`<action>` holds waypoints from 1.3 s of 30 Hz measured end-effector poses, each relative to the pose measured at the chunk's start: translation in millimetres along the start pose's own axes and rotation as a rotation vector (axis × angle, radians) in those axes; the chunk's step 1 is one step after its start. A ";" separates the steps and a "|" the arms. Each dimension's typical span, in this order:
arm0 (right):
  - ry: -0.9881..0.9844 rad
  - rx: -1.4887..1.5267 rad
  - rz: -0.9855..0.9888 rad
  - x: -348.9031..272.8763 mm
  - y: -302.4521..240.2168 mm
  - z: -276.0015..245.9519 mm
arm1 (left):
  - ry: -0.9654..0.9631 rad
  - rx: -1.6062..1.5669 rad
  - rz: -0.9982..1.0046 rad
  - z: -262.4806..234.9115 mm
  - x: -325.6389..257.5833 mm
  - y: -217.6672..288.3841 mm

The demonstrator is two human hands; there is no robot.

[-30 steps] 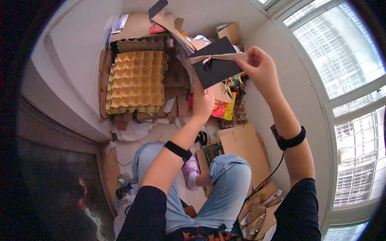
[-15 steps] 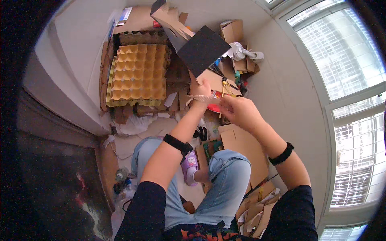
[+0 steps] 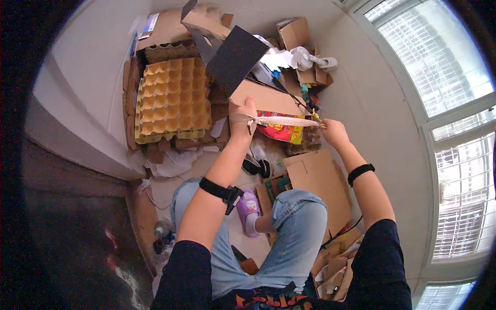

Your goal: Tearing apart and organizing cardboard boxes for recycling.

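My left hand is closed on the lower edge of an unfolded cardboard box, black on one face and brown on the other. A pale flat cord stretches nearly straight from my left hand to my right. Its knotted, frayed left end lies against my left hand and wrist. My right hand is closed around the cord's other end, near a yellowish tuft. Behind the cord is a red and yellow packet, partly covered by it.
Stacked egg trays stand at the left among cardboard. A white fan-like device rests on clutter at the back right. A large flat cardboard sheet leans beside my knee, with torn cardboard pieces nearer. Barred windows line the right.
My right hand has moved right, away from my left hand, drawing the cord out long and straight. My left hand and the box have shifted slightly left, uncovering more of the packet.
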State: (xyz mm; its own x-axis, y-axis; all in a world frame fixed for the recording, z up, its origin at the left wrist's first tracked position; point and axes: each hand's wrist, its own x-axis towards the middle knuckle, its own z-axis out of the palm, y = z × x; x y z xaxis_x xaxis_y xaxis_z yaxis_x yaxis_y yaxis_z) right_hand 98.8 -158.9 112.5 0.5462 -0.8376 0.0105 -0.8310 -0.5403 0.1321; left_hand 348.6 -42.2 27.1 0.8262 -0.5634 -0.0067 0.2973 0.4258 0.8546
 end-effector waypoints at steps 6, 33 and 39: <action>0.020 -0.131 -0.096 22.7 8.2 18.8 | -0.007 0.100 -0.269 -21.6 8.6 12.7; 0.113 0.719 0.043 117.4 70.6 75.5 | 0.349 -0.042 -0.087 2.1 -16.2 82.5; -0.060 1.122 0.457 109.1 52.1 80.4 | 0.197 -0.140 -0.091 -8.4 -9.6 79.3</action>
State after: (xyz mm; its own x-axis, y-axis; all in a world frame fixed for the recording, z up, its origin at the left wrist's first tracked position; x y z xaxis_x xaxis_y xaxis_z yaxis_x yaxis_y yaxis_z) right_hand 106.6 -284.9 40.9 0.1977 -0.9556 -0.2186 -0.5914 0.0615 -0.8040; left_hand 368.3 2.9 90.6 0.8663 -0.4610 -0.1925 0.4264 0.4815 0.7657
